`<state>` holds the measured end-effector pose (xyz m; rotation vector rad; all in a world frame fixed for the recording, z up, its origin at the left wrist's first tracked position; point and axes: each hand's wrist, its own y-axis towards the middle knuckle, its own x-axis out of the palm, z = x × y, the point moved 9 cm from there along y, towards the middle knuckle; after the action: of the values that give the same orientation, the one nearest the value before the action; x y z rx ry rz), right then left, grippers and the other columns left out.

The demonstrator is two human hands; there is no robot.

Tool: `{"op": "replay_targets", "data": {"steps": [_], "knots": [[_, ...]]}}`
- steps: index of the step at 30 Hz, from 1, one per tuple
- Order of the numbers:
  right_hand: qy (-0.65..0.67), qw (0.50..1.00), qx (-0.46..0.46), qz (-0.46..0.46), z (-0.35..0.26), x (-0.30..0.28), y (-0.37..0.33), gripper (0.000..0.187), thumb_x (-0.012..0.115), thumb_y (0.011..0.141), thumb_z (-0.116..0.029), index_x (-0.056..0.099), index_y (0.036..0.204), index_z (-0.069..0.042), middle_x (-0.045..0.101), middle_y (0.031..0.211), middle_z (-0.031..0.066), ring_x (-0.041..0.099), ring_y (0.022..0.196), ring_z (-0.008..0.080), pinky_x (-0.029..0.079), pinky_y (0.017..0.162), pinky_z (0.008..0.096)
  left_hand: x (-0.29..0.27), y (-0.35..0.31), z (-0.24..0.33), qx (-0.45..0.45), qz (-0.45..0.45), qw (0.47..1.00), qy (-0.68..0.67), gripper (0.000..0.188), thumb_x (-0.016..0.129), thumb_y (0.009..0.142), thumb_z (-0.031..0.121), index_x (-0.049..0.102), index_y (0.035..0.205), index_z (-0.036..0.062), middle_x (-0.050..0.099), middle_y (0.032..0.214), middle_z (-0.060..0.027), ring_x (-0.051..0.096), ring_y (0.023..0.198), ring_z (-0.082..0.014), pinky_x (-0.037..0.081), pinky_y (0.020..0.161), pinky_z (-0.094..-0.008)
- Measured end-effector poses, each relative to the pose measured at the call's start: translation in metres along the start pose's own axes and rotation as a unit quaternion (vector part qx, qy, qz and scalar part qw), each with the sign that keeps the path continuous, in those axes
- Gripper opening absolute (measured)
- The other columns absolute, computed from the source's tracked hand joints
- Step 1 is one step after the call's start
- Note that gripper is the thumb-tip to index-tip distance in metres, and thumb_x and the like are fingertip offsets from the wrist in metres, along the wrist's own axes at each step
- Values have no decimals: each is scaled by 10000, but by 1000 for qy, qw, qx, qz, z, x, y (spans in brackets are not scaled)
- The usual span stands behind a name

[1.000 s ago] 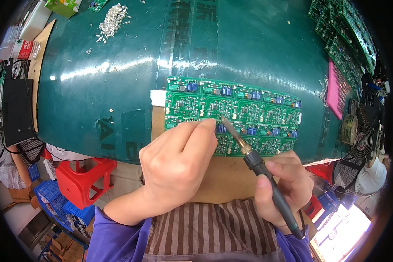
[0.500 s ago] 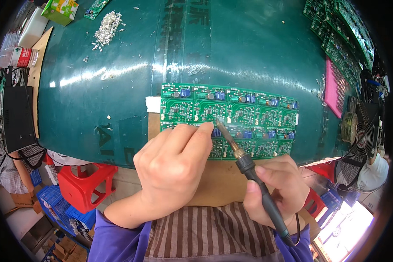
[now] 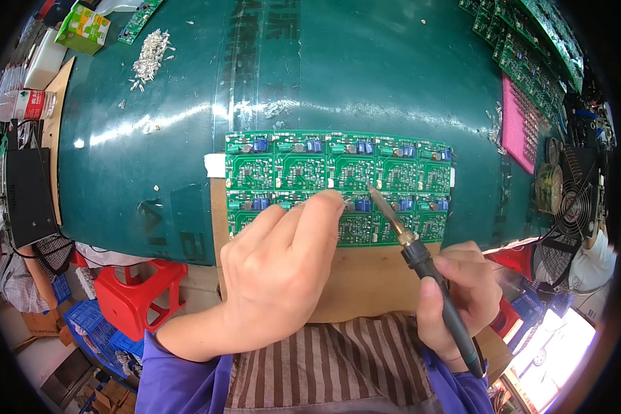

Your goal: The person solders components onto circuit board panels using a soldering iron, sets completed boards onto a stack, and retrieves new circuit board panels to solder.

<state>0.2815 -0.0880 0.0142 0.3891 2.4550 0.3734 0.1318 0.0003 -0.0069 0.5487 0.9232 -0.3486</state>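
Observation:
A green panel of joined circuit boards (image 3: 300, 172), set with blue parts and small components, lies near the front edge of the table. My right hand (image 3: 462, 297) grips a soldering iron (image 3: 448, 303) by its dark handle. The iron's tip points at the middle of the panel, at or just above its surface. Over the panel's lower left part, my left hand (image 3: 283, 255) is closed in a pinch beside the tip. Something thin and pale shows at its fingertips, too small to name. The hand hides part of the lower row of boards.
Brown cardboard (image 3: 366, 283) lies under the panel's near side. A pile of small silvery parts (image 3: 150, 61) sits far left, near a green carton (image 3: 83, 29). At the right are stacked circuit boards (image 3: 531, 76) and a pink foam piece (image 3: 517, 127). A red stool (image 3: 134, 293) stands below left.
The whole view has shifted, so table items appear further left. Across the panel, the iron's tip and my left hand have moved right, from the second board column to the third.

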Motion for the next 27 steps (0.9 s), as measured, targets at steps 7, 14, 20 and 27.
{"op": "replay_targets", "data": {"steps": [7,14,20,27], "knots": [[24,1000,1,-5,6,5,4,228,721,672,-1,626,878,19,644,708,118,632,593,248,489,556,316,5,2,7,41,32,997,59,183,667,696,21,628,871,58,543,665,-9,525,525,-136,422,438,-286],[29,999,-21,-18,-1,5,9,229,726,661,6,635,870,23,641,720,121,621,590,250,495,558,316,8,5,8,8,-15,999,37,189,727,735,-16,665,899,53,611,734,-58,593,588,-209,452,497,-326],[10,1000,-19,14,3,-15,1,245,726,676,-15,606,888,15,630,710,114,593,561,240,488,544,318,4,12,17,10,-14,998,62,188,711,747,-36,638,898,47,635,777,-53,556,626,-219,440,553,-346],[20,998,1,53,23,-39,-8,235,710,702,-20,578,893,14,614,672,118,591,546,227,452,531,306,22,10,36,39,-8,999,30,211,668,704,-17,638,904,39,612,730,-34,474,562,-157,408,507,-289]]}}
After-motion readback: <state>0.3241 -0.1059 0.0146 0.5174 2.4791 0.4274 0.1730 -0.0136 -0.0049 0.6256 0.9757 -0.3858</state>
